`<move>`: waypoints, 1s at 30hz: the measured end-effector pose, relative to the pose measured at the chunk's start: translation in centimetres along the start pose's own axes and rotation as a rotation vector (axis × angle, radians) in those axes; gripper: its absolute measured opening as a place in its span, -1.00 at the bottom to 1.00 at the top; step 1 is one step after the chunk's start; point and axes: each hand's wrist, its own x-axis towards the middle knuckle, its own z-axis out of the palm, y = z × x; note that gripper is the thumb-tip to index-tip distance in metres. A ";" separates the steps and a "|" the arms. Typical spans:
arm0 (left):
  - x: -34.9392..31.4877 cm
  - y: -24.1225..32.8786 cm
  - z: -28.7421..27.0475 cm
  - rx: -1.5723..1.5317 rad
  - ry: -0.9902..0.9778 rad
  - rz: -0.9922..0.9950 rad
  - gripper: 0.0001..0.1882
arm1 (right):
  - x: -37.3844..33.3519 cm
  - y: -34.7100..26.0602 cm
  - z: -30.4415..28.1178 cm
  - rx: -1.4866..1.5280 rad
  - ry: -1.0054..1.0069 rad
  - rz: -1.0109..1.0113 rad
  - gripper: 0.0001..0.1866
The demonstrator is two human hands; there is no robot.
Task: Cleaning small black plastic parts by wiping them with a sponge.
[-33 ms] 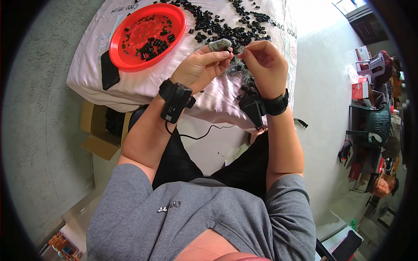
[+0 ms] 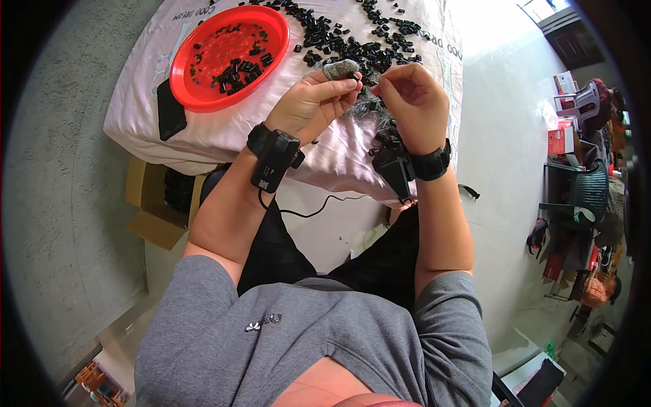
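Note:
My left hand (image 2: 315, 98) pinches a small black plastic piece (image 2: 357, 77) between thumb and index finger. A fuzzy grey wrap (image 2: 340, 69) covers that index finger. Close to its right, my right hand (image 2: 413, 105) has thumb and index finger pressed together; whatever lies between them is too small to make out. Under and beyond the hands, a heap of small black plastic pieces (image 2: 332, 37) spreads over the pale pink printed cloth (image 2: 139, 95). Thin, clear, tangled scraps (image 2: 371, 107) lie beneath the fingers.
A red plastic basin (image 2: 178, 74) with more black pieces stands at the far left. Beside it lies a black phone-like slab (image 2: 171, 112). An open cardboard box (image 2: 159, 227) is below the cloth's left edge. Chairs (image 2: 588, 190) stand along the right. A black cable (image 2: 312, 214) hangs from the left wrist device.

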 end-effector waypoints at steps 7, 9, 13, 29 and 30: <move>-0.6 -0.1 1.2 0.242 0.097 0.111 -0.77 | -0.2 -0.5 -0.1 -0.220 -0.022 -0.051 -0.93; -0.8 -0.5 0.9 0.557 0.115 0.236 -0.76 | -0.3 -0.9 -0.1 -0.199 -0.037 -0.018 -0.92; -1.0 -0.3 1.0 0.549 0.160 0.181 -0.76 | -0.1 -1.2 -0.3 -0.244 -0.060 -0.024 -0.88; -1.2 -0.1 1.9 0.626 0.165 0.202 -0.68 | -0.2 -1.1 0.2 -0.228 -0.090 -0.046 -0.66; -1.2 -0.1 1.9 0.636 0.161 0.205 -0.68 | -0.2 -1.3 0.3 -0.239 -0.093 -0.033 -0.65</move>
